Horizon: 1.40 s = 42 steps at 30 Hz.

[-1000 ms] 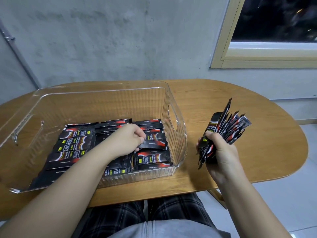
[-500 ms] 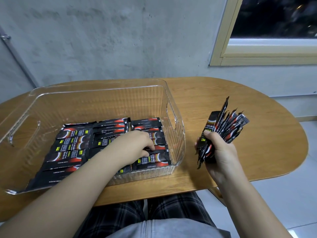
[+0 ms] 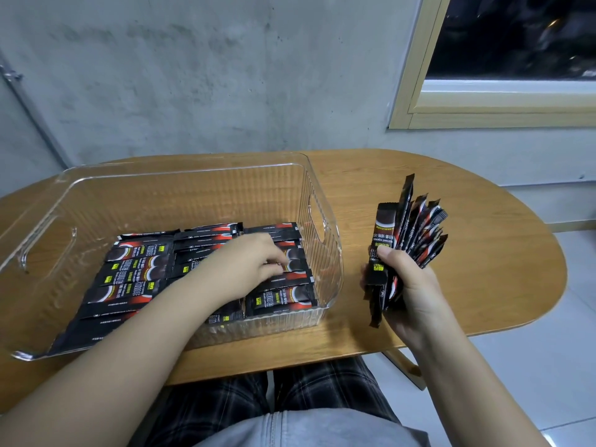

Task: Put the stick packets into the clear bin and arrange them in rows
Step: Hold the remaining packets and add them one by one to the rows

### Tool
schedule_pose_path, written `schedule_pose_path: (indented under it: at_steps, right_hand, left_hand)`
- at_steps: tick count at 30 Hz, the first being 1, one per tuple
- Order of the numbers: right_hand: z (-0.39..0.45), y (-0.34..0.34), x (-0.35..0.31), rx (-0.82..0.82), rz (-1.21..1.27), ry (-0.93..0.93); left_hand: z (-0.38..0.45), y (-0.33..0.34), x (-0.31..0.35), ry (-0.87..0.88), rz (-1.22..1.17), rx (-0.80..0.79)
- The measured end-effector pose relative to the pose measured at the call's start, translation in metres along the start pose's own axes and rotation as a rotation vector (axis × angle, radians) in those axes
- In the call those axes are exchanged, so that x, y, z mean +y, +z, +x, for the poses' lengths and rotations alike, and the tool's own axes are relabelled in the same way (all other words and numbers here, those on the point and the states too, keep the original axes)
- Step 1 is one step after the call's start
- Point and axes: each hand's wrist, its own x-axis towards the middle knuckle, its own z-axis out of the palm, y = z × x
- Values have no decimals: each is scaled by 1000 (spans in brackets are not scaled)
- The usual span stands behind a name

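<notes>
A clear ribbed bin stands on the left half of the wooden table. Black and red stick packets lie flat on its floor in rows, filling the near part. My left hand reaches into the bin over the right-hand rows, its curled fingertips and thumb pinching a packet that lies there. To the right of the bin, my right hand grips a fanned bundle of stick packets, held upright above the table.
The oval wooden table ends close to my lap and curves off at the right. A grey concrete wall and a window frame stand behind. The bin's far half holds no packets.
My left hand has slid right and slightly back across the rows in the bin. My right hand holds the bundle in about the same place.
</notes>
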Motion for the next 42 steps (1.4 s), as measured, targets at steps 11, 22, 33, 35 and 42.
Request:
schedule_pose_path:
  at_steps: [11, 22, 33, 35, 42]
  right_hand:
    - [-29, 7, -13, -236, -173, 13]
    - [-21, 3, -9, -182, -136, 68]
    - [-5, -7, 0, -51, -100, 95]
    - [-4, -7, 1, -38, -108, 97]
    - [0, -11, 2, -6, -111, 104]
  left_hand:
    - [2, -41, 78, 141, -648, 199]
    - [-17, -45, 40, -39, -898, 248]
    - [-28, 4, -7, -503, -818, 88]
    - [-25, 7, 1, -478, -700, 47]
    - [-22, 10, 11, -386, -83, 67]
